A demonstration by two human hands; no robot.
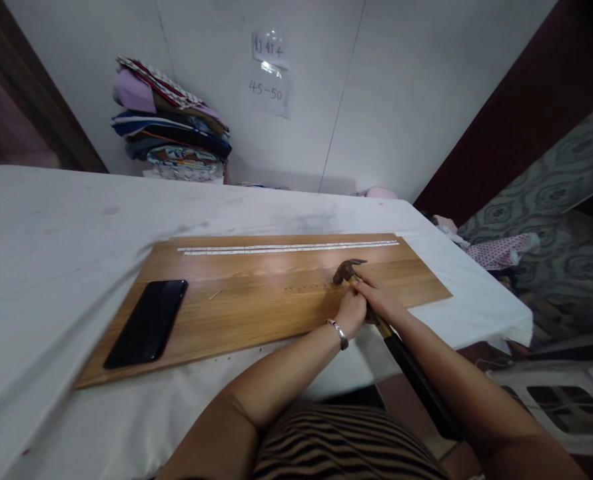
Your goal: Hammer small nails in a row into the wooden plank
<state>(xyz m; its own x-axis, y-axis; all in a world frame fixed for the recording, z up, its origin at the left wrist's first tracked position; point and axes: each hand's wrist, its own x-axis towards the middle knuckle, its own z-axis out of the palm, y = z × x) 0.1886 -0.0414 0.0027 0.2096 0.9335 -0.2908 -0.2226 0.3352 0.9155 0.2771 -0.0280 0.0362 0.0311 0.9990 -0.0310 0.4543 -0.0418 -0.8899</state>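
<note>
My right hand [378, 297] is wrapped round a claw hammer [347, 271] high on its handle, close below the head. The long black grip [416, 380] slants back under my right forearm. Pressed close against the right hand is my left hand [352, 311], closed, with a metal bracelet at its wrist; its fingertips are hidden, so what it holds cannot be seen. Both hands are over a wooden board [256, 320]. A row of small dark nails or marks [306, 288] runs along the board left of the hammer head. One loose nail [215, 295] lies further left.
A black phone [146, 323] lies on the board's left end. Two white measuring strips [286, 249] run along its far side. The board rests on a white-covered table [66, 267]. Folded cloths [171, 127] are stacked by the wall, and a pale slotted stool [551, 400] stands lower right.
</note>
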